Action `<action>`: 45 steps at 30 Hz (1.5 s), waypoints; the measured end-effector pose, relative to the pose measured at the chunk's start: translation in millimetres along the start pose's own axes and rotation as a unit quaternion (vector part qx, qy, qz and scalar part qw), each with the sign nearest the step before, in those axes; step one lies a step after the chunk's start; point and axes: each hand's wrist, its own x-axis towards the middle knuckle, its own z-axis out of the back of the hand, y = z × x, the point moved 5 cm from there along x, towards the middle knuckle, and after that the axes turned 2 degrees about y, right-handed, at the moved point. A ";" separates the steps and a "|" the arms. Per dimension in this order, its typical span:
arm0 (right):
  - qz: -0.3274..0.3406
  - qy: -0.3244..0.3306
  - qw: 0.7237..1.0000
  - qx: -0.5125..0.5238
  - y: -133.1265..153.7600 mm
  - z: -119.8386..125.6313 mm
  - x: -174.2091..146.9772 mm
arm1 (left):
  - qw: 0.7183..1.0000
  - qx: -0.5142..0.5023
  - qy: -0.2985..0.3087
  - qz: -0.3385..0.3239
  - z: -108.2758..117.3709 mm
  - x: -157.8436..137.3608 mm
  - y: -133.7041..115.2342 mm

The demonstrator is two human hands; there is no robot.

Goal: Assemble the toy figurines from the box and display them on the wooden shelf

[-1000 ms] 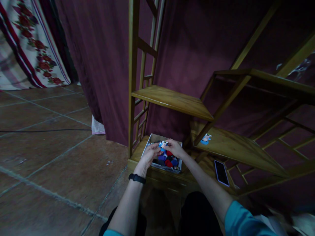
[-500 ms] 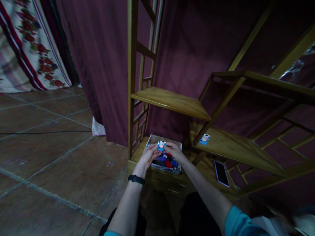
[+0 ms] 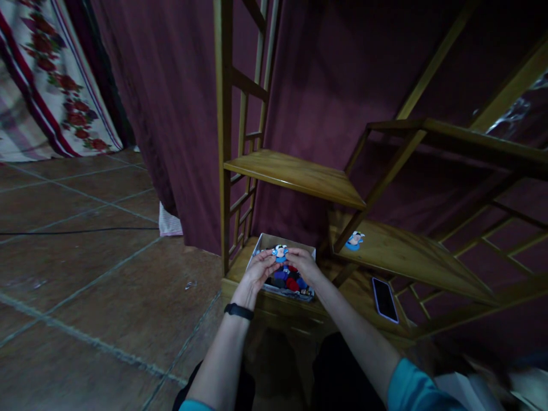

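Between my two hands is a small blue-and-white figurine (image 3: 280,253), held above a box. My left hand (image 3: 261,266) pinches its left side, and my right hand (image 3: 302,261) grips its right side. Beneath them the open cardboard box (image 3: 270,238) holds several small items in red, purple, blue and dark colours; my hands hide part of them. A similar blue-and-white figurine (image 3: 355,241) stands on the wooden shelf to the right.
The box rests on the bottom board of a wooden shelf unit (image 3: 295,174). A phone (image 3: 385,299) lies on that board at the right. A maroon curtain (image 3: 171,114) hangs behind and left. A black cable (image 3: 85,231) crosses the tiled floor (image 3: 98,325).
The view has shifted very slightly. Both hands keep the figurine in nearly the same place over the box.
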 end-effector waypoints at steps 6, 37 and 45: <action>0.011 -0.053 0.998 0.025 -1.8 1.4 -0.9 | 0.999 -0.031 -0.006 -0.003 -2.8 -0.4 3.0; -0.026 -0.050 0.994 0.091 -13.0 -17.2 -120.7 | 0.992 -0.070 -0.093 0.058 -22.9 -123.8 56.7; -0.019 -0.088 0.995 0.039 -31.0 -5.9 -148.9 | 0.991 -0.060 -0.090 0.074 -24.2 -144.9 87.1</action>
